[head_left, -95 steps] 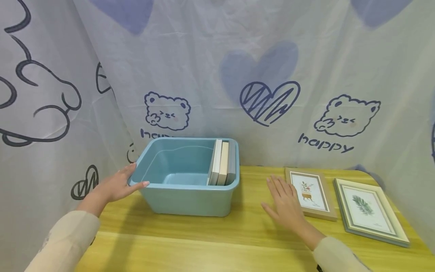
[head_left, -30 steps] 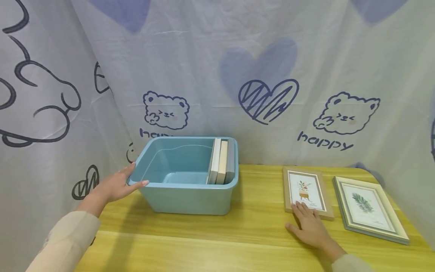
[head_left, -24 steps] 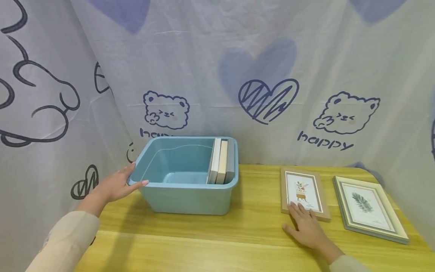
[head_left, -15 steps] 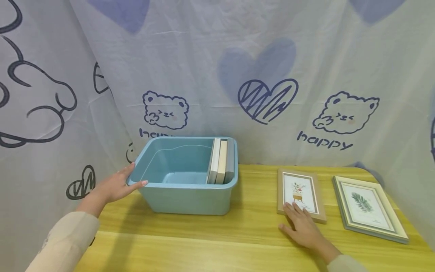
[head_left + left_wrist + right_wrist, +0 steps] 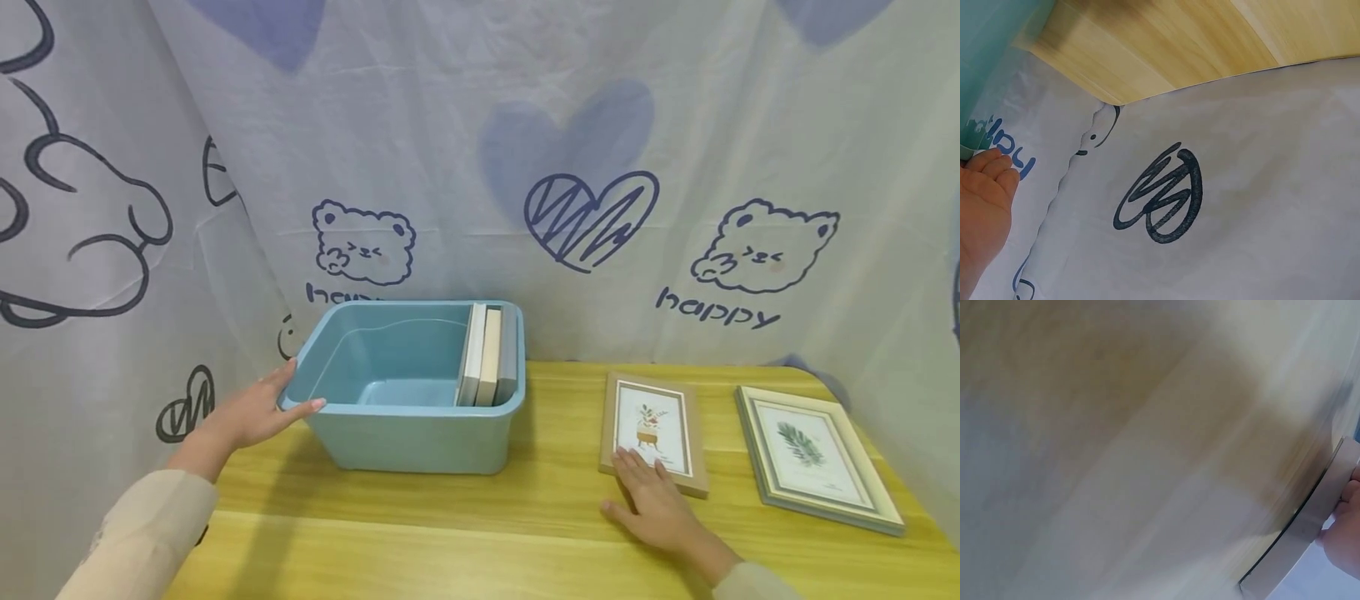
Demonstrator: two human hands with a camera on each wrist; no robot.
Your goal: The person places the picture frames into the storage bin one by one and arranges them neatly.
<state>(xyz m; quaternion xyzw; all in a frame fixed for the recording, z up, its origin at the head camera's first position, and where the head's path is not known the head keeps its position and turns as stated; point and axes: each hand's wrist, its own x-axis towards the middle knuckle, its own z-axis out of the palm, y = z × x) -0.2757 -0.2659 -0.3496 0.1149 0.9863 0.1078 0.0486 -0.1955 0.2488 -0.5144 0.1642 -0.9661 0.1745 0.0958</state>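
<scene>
A light blue plastic bin stands on the table. My left hand holds its left front corner, thumb over the rim. In the left wrist view, curled fingers touch the bin's edge. To the right lies a brown picture frame showing a potted plant. My right hand rests straight fingertips on its near edge, with the thumb out to the left on or near the table. The right wrist view catches the frame's side edge and part of the hand; its fingertips are partly cut off there.
Several slim frame-like pieces, white, cream and grey, stand upright at the bin's right end. A cream picture frame with a green leaf lies flat at the table's right. A printed curtain hangs behind the wooden table.
From above the table left of the brown picture frame, my right hand has come onto its near edge. Frame and hand have since slid left toward the bin. My left hand stays put.
</scene>
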